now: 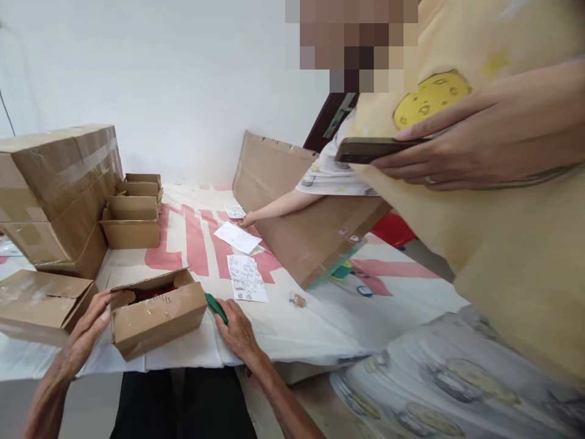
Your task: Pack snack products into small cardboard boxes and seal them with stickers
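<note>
Open box: the small cardboard box (159,317) sits before you near the table's front edge, slightly angled, its back flap raised and red contents (158,294) showing inside.
Your left hand: your left hand (89,320) lies at the box's left end, fingers on its rim; you cannot tell how firmly they grip.
Your right hand: your right hand (240,329) is curled around a green object (216,308), its tip just beside the box's right end.
Done so far: by the look of it, the box is filled at least partly.
Left over: its top is not yet closed.
Left side: a second box (41,299) lies close by, limiting sideways room.
Behind: open boxes (130,233) stand in a row beside a large carton (59,189).
Right side: cloth separates your hand from the printed sheet (247,279); a co-worker's hand (248,219) reaches in beyond.
</note>
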`<state>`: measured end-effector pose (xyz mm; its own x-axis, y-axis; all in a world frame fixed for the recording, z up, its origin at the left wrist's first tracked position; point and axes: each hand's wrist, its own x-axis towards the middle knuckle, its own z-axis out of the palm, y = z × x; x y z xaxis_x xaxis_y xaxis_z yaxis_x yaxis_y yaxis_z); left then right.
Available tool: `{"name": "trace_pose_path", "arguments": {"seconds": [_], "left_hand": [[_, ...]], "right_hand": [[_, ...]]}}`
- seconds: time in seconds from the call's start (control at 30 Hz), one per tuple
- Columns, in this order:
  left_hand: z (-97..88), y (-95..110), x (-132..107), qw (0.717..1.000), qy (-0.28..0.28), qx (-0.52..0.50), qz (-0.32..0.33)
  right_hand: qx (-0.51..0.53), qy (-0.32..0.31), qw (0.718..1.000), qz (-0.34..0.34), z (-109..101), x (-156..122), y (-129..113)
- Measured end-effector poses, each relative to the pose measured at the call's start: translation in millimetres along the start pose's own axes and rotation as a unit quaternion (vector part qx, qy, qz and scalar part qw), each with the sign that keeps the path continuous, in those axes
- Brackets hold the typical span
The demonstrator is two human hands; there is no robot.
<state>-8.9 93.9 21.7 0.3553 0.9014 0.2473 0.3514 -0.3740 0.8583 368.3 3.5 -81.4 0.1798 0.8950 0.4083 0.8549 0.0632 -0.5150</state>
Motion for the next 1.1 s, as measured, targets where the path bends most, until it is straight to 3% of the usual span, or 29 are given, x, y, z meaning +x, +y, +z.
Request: {"name": "trace_pose_path", "arguments": {"seconds": [0.1,0.23,0.4,0.53,0.83,1.1], "left_hand": [[1.0,-4.4,6.1,0.999,0.03,-0.001,-0.026],[-1.7,-2.3,15.2,0.999,0.041,0.029,-0.02],[-3.9,5.5,17.3,0.999,0.021,0.034,-0.013],[-3.7,9.6,11.1,0.999,-0.012,0.008,-0.051],[-11.0,4.5,1.6,0.995,-0.092,0.02,-0.032],[-4.0,2.1,-5.6,0.992,-0.078,0.102,0.014]], "right_hand": [[-0.024,-0.004,1.0,0.001,9.0,-4.2,-2.7],[-0.006,-0.003,1.0,0.004,4.6,0.9,-9.5],[0.167,0.06,0.984,-0.021,-10.2,11.0,-31.5],[0.28,0.032,0.958,-0.053,-18.4,13.8,-54.1],[0.317,0.007,0.946,-0.068,-12.4,10.2,-64.7],[0.316,0.013,0.946,-0.071,-14.9,11.3,-70.0]]}}
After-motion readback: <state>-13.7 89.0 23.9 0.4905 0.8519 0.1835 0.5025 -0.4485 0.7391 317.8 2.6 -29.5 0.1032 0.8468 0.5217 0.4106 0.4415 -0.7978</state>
